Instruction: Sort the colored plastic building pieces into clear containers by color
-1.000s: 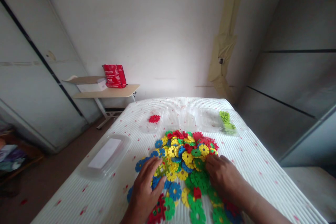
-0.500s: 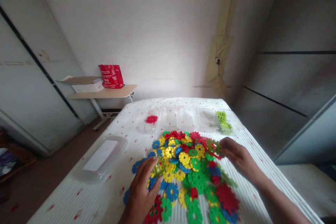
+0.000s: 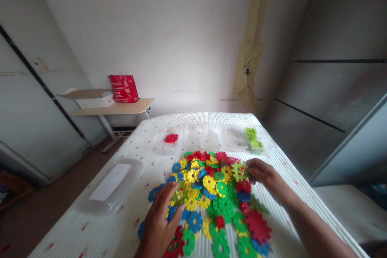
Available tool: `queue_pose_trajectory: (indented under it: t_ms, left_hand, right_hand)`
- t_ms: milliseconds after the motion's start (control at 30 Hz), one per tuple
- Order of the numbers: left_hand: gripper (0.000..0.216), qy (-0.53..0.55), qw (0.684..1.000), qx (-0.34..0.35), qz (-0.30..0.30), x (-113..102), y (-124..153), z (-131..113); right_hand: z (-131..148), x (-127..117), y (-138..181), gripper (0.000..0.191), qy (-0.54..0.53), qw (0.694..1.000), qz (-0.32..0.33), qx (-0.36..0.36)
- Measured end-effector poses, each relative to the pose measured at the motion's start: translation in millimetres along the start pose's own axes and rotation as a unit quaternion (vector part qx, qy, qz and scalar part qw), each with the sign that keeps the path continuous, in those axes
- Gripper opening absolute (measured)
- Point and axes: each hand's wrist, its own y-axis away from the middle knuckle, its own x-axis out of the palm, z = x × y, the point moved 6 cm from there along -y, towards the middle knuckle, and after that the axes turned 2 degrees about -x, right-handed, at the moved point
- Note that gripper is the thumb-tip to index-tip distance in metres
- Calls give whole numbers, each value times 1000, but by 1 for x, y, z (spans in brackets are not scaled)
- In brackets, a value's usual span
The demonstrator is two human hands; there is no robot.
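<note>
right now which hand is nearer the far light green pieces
Right. The right hand, holding a green piece, is just in front of the light green pieces; the left hand rests on the near left of the pile.

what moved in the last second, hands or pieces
The right hand left the near middle of the pile and went to its far right edge, where it now pinches a light green piece. The left hand stayed flat on the pile's near left. The red piece and the green stack in the far trays did not move.
</note>
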Motion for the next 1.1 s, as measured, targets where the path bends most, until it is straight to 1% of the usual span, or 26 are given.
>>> queue_pose_trajectory:
  t_ms: [100, 233, 400, 533, 600, 800, 967, 1100]
  left_hand:
    - [42, 6, 1000, -5, 1, 1, 1, -2]
    - [46, 25, 999, 1, 24, 5, 1, -10]
    - [51, 33, 998, 2, 45, 7, 3, -18]
    - [53, 18, 998, 35, 57, 8, 5, -26]
    - [53, 12, 997, 49, 56, 7, 5, -28]
    - [52, 21, 996, 65, 58, 6, 5, -32]
    - [52, 23, 995, 66, 68, 8, 6, -34]
    - [54, 27, 995, 66, 71, 10, 6, -34]
  right_hand:
    - [-1, 16, 2, 33, -43, 999, 21, 3]
    - [1, 38, 7, 33, -52, 997, 52, 0]
    - [2, 71, 18, 30, -26, 994, 101, -6]
    - [-1, 102, 24, 28, 2, 990, 137, -14]
    - [-4, 112, 24, 26, 1, 990, 142, -7]
    - [-6, 126, 24, 29, -16, 989, 142, 22]
    - [0, 132, 29, 35, -31, 989, 140, 26]
    - [-1, 136, 32, 37, -48, 988, 146, 29]
